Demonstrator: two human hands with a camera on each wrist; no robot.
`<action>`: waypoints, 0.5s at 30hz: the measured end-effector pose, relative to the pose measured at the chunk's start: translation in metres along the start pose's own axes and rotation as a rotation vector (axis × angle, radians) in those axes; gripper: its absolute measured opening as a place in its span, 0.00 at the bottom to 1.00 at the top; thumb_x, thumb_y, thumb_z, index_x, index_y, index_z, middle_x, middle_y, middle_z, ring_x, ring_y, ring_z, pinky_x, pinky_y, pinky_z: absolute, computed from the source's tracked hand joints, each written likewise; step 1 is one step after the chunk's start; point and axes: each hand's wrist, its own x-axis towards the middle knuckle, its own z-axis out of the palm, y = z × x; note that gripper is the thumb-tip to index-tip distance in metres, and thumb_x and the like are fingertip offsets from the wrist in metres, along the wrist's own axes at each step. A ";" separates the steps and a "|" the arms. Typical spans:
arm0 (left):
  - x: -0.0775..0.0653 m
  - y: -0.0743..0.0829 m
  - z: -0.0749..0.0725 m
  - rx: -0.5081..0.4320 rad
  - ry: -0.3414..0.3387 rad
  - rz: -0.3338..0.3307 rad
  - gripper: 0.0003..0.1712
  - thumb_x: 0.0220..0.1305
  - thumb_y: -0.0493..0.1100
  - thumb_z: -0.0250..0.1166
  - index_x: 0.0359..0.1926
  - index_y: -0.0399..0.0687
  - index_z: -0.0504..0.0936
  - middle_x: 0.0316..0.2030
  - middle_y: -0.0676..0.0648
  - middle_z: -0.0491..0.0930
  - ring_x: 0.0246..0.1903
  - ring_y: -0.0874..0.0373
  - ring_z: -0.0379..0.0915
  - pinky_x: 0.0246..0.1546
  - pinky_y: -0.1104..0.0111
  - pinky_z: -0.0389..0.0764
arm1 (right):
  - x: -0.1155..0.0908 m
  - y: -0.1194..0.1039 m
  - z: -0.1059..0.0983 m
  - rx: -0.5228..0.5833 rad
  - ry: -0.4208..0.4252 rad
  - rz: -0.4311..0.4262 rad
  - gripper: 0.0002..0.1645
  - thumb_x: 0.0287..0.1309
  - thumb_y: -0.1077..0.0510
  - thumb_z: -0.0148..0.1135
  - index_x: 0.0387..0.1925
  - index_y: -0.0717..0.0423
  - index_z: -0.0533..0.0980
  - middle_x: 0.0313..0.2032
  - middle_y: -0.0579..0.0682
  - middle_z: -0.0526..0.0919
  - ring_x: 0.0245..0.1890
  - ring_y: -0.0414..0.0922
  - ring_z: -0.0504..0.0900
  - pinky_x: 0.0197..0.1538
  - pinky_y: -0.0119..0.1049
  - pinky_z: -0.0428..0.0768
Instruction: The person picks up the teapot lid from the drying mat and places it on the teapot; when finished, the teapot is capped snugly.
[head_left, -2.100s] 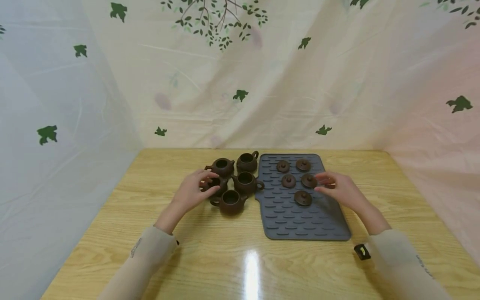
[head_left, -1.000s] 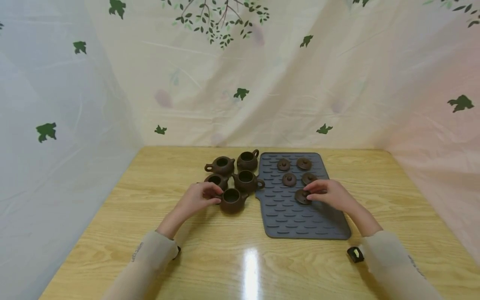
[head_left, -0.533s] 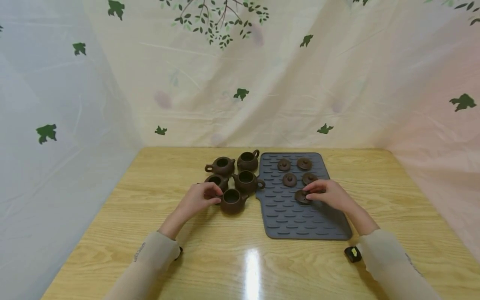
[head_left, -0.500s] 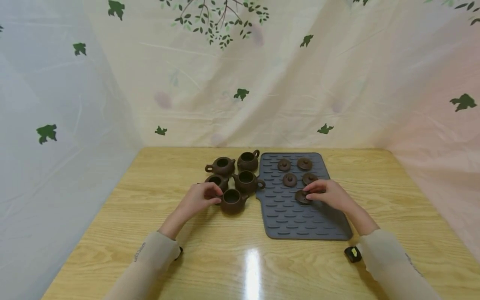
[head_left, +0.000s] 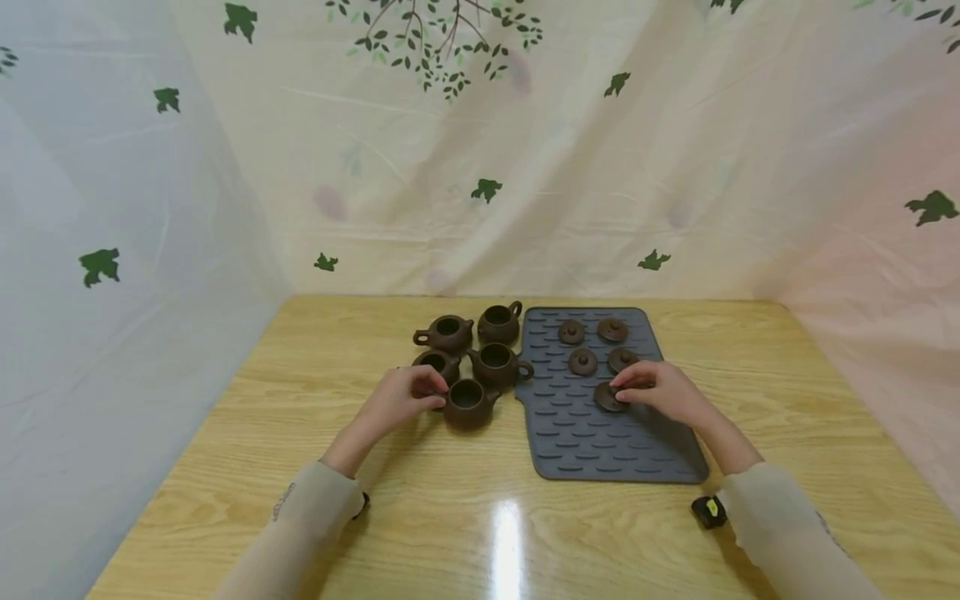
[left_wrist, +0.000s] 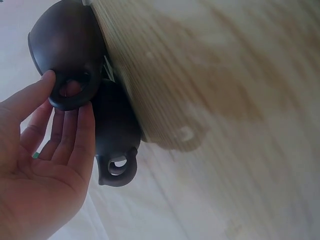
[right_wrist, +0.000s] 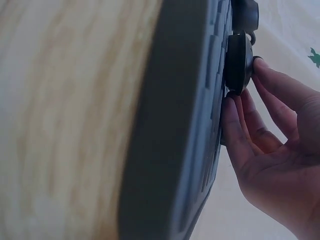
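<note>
Small dark brown teapots without lids stand clustered left of a grey ridged mat. My left hand [head_left: 397, 396] pinches the handle of the nearest teapot [head_left: 468, 408]; in the left wrist view the thumb presses at the top of the teapot handle [left_wrist: 70, 97], fingers behind it. On the mat [head_left: 577, 454] lie several matching round lids. With thumb and fingertips, my right hand [head_left: 660, 390] holds the nearest teapot lid [head_left: 609, 397] by its knob and edge. The right wrist view shows that lid [right_wrist: 237, 64] close over the mat surface, the thumb at its knob.
Another teapot [head_left: 498, 364] stands just behind, its handle overlapping the mat's left edge. A further lid [head_left: 622, 360] lies right beyond my right fingers. Wooden table [head_left: 420, 517] extends around everything, and a patterned cloth [head_left: 562, 208] hangs behind it.
Since two seconds ago, my left hand has come forward from the teapot behind to the nearest teapot's handle. My right hand has moved nearer, onto the front lid. Over the last second both stay still.
</note>
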 end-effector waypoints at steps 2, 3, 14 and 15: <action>0.000 0.000 0.000 0.004 0.001 0.000 0.05 0.62 0.37 0.70 0.39 0.45 0.84 0.37 0.46 0.87 0.39 0.56 0.85 0.41 0.66 0.84 | 0.000 0.001 0.000 -0.005 0.004 0.003 0.13 0.62 0.55 0.67 0.45 0.57 0.84 0.43 0.54 0.87 0.43 0.45 0.84 0.45 0.35 0.80; 0.000 0.001 0.000 0.006 0.002 -0.004 0.05 0.62 0.37 0.70 0.39 0.45 0.84 0.37 0.46 0.87 0.39 0.56 0.85 0.41 0.66 0.84 | 0.000 0.001 0.000 -0.005 0.003 0.003 0.13 0.62 0.55 0.68 0.45 0.57 0.84 0.43 0.54 0.87 0.43 0.43 0.84 0.45 0.35 0.80; 0.001 0.000 -0.001 0.011 0.013 -0.025 0.04 0.61 0.38 0.71 0.38 0.45 0.85 0.36 0.47 0.87 0.37 0.58 0.84 0.39 0.67 0.83 | 0.001 -0.001 0.002 0.011 0.000 -0.039 0.12 0.61 0.56 0.68 0.44 0.56 0.85 0.42 0.54 0.87 0.40 0.35 0.83 0.43 0.30 0.80; 0.001 0.000 -0.001 0.014 0.013 -0.019 0.04 0.61 0.37 0.71 0.38 0.45 0.85 0.36 0.47 0.87 0.37 0.57 0.84 0.39 0.66 0.84 | 0.001 -0.001 0.003 0.016 0.000 -0.039 0.11 0.61 0.56 0.68 0.44 0.56 0.85 0.42 0.53 0.87 0.40 0.34 0.83 0.43 0.30 0.80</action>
